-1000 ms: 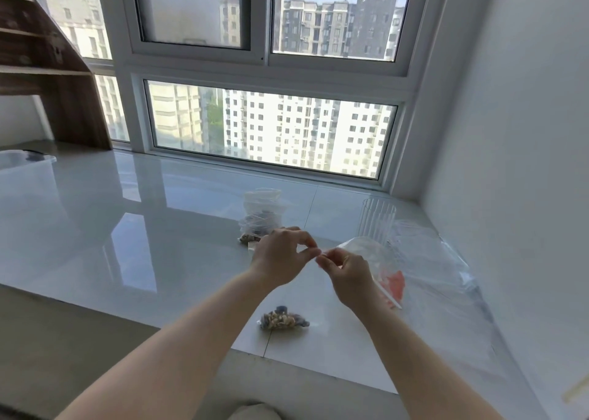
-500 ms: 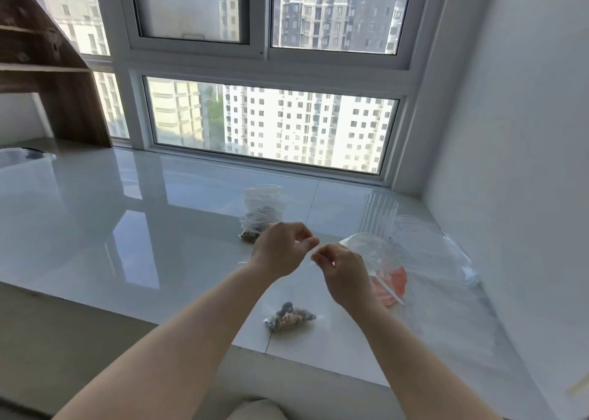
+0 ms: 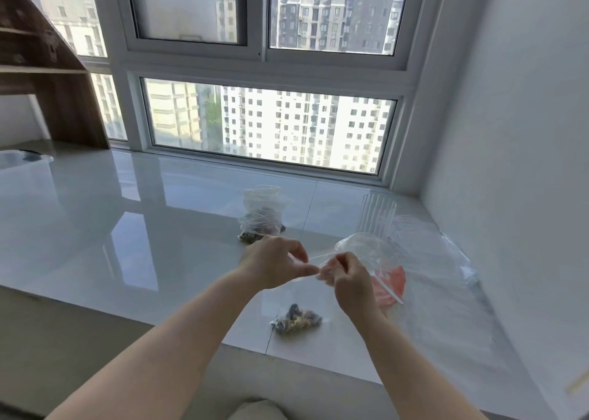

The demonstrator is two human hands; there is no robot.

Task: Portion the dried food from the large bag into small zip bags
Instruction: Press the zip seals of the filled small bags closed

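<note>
Big glossy white windowsill (image 3: 159,228) takes up most of the view, with tower blocks outside the window. On its right side a large clear plastic bag (image 3: 446,292) lies flat and crumpled, something orange-pink showing through it. Behind it a ribbed clear cup (image 3: 377,217) stands upright, looks empty. Toward the middle, near the window, a clear bag (image 3: 261,215) stands upright with dark dried food at the bottom, top open. Closer to the near edge, a small filled zip bag (image 3: 298,320) lies on its side, packed with mixed dried bits. Above it, left hand (image 3: 274,265) and right hand (image 3: 349,281) each pinch the top edge of an empty small zip bag (image 3: 363,249), held up off the sill.
</note>
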